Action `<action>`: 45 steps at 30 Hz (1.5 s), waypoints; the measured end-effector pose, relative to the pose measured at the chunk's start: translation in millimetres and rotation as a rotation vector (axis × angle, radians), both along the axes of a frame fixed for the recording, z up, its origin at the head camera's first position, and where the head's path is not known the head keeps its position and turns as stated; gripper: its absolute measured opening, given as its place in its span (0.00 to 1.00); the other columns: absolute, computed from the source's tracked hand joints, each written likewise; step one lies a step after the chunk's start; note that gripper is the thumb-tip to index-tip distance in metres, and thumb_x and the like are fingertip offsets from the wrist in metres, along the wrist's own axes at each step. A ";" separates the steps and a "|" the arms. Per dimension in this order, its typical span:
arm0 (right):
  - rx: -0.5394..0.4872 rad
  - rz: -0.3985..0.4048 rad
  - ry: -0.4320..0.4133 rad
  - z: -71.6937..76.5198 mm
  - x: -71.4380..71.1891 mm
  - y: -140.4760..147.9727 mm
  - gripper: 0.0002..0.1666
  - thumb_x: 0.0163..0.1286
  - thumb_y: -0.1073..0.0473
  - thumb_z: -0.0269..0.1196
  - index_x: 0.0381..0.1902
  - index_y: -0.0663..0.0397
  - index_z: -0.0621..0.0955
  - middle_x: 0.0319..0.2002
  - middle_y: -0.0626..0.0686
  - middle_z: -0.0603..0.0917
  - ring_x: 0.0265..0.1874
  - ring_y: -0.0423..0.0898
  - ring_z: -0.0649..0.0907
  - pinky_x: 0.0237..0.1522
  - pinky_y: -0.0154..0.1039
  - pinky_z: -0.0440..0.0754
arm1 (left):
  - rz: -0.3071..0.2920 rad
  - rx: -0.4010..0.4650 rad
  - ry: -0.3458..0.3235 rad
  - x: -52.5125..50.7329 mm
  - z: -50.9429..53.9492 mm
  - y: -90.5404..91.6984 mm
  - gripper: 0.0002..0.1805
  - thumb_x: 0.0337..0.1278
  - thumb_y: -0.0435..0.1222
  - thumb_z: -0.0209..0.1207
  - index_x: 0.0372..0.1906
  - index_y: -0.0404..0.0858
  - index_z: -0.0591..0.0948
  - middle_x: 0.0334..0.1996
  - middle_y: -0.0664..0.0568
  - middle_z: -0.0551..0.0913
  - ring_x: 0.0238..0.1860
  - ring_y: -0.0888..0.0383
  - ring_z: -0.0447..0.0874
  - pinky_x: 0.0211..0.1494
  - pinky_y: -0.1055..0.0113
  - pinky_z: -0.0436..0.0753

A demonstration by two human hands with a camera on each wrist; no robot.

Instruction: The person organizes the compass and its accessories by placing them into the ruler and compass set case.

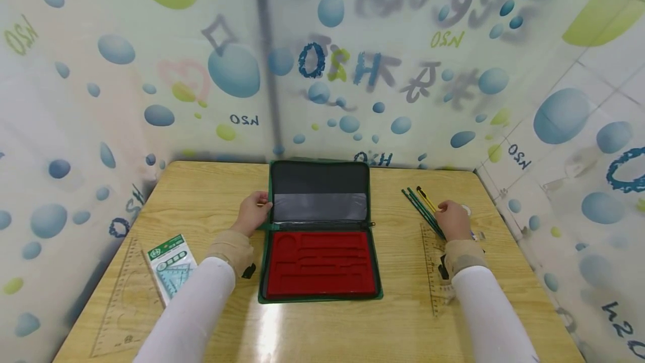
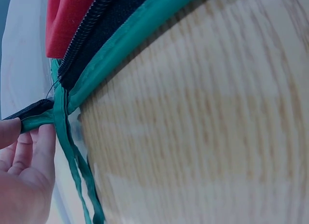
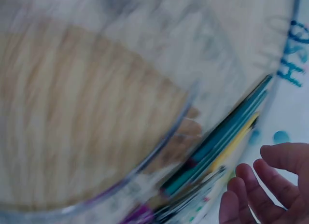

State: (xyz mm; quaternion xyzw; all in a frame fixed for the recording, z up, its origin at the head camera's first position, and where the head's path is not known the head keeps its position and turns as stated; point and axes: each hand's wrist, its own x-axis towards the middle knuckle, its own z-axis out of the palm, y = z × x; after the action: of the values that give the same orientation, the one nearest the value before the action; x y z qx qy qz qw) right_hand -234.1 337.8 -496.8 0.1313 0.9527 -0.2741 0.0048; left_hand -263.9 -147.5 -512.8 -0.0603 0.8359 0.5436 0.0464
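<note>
A green zip case lies unfolded on the table, with a red moulded tray in its near half. My left hand pinches the edge of its far half; the left wrist view shows thumb and fingers of the hand on the green edging. My right hand is over the right side, beside green pencils and a yellow pencil-like item. In the right wrist view the hand has parted, slightly bent fingers near the green pencils and the yellow item.
A clear ruler lies near my right forearm. At the left are a large clear triangle and a packet of blue set squares. A patterned wall covering stands behind the wooden table.
</note>
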 end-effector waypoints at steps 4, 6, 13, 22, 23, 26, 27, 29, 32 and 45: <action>0.032 0.003 -0.029 -4.4 -1.2 7.4 0.22 0.70 0.63 0.49 0.57 0.72 0.73 0.53 0.72 0.76 0.46 0.65 0.79 0.41 0.54 0.78 | 0.005 0.004 0.005 1.0 0.1 -0.7 0.16 0.65 0.28 0.51 0.56 0.27 0.71 0.46 0.37 0.73 0.41 0.49 0.77 0.30 0.71 0.76; 0.038 0.007 -0.026 -6.8 -2.9 7.6 0.22 0.70 0.63 0.49 0.57 0.72 0.73 0.53 0.72 0.76 0.46 0.65 0.79 0.42 0.54 0.79 | 0.007 0.003 0.007 1.4 0.7 -0.9 0.17 0.65 0.28 0.51 0.56 0.27 0.71 0.47 0.37 0.73 0.42 0.49 0.77 0.30 0.71 0.77; 0.137 0.018 0.002 -16.7 -8.7 5.2 0.22 0.68 0.64 0.51 0.55 0.74 0.75 0.52 0.72 0.77 0.47 0.66 0.79 0.45 0.57 0.78 | 0.005 -0.016 0.021 3.7 3.6 0.9 0.17 0.64 0.29 0.52 0.56 0.27 0.72 0.47 0.36 0.74 0.44 0.48 0.77 0.31 0.71 0.77; 0.312 0.098 -0.074 -11.8 -14.1 2.0 0.17 0.68 0.67 0.51 0.47 0.75 0.78 0.44 0.75 0.78 0.40 0.67 0.81 0.38 0.58 0.80 | -0.003 0.053 0.100 -4.1 -11.3 -2.5 0.16 0.61 0.31 0.57 0.52 0.29 0.75 0.42 0.39 0.77 0.40 0.49 0.79 0.31 0.64 0.81; 0.326 0.102 -0.080 -11.7 -14.8 2.0 0.16 0.68 0.67 0.51 0.45 0.75 0.78 0.42 0.75 0.78 0.39 0.67 0.81 0.37 0.58 0.81 | -0.006 0.058 0.109 -5.1 -12.9 -2.9 0.16 0.60 0.32 0.58 0.52 0.29 0.76 0.41 0.40 0.77 0.39 0.49 0.80 0.32 0.63 0.81; 0.356 0.112 -0.093 -12.2 -17.0 2.8 0.14 0.68 0.67 0.51 0.39 0.77 0.79 0.38 0.75 0.78 0.34 0.66 0.81 0.32 0.56 0.81 | -0.009 0.069 0.114 -6.4 -14.2 -2.8 0.17 0.60 0.32 0.58 0.52 0.29 0.76 0.40 0.40 0.78 0.39 0.49 0.80 0.32 0.62 0.81; 0.357 0.109 -0.098 -13.0 -17.9 3.6 0.15 0.68 0.67 0.50 0.38 0.77 0.79 0.38 0.76 0.77 0.34 0.66 0.81 0.32 0.56 0.82 | -0.007 0.068 0.106 -6.3 -13.3 -2.1 0.17 0.60 0.31 0.58 0.53 0.30 0.76 0.41 0.40 0.77 0.40 0.49 0.80 0.32 0.63 0.81; 0.364 0.106 -0.108 -14.1 -19.8 5.0 0.15 0.68 0.67 0.50 0.38 0.77 0.79 0.39 0.76 0.78 0.34 0.66 0.82 0.33 0.57 0.82 | 0.003 0.042 0.058 -2.8 -5.1 0.9 0.18 0.62 0.29 0.55 0.55 0.28 0.74 0.44 0.37 0.76 0.43 0.46 0.78 0.33 0.64 0.81; 0.367 0.103 -0.122 -13.4 -21.6 6.1 0.15 0.67 0.68 0.50 0.38 0.76 0.80 0.39 0.75 0.79 0.35 0.66 0.82 0.35 0.58 0.81 | 0.016 0.014 0.049 -1.5 -0.7 2.4 0.17 0.63 0.27 0.53 0.56 0.27 0.73 0.44 0.36 0.76 0.43 0.46 0.78 0.30 0.69 0.78; 0.293 0.106 -0.123 -8.2 -25.2 0.6 0.15 0.67 0.69 0.48 0.36 0.74 0.81 0.36 0.72 0.82 0.34 0.64 0.82 0.35 0.56 0.80 | 0.037 -0.048 0.070 -2.0 -3.5 2.2 0.16 0.62 0.27 0.54 0.53 0.26 0.75 0.44 0.36 0.77 0.45 0.44 0.78 0.32 0.70 0.77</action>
State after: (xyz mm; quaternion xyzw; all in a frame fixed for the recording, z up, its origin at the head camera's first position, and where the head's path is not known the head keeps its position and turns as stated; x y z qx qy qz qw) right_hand -259.3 338.4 -504.9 0.0968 0.9859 -0.1230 0.0583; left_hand -265.8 -145.3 -516.3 -0.0578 0.8484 0.5262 0.0054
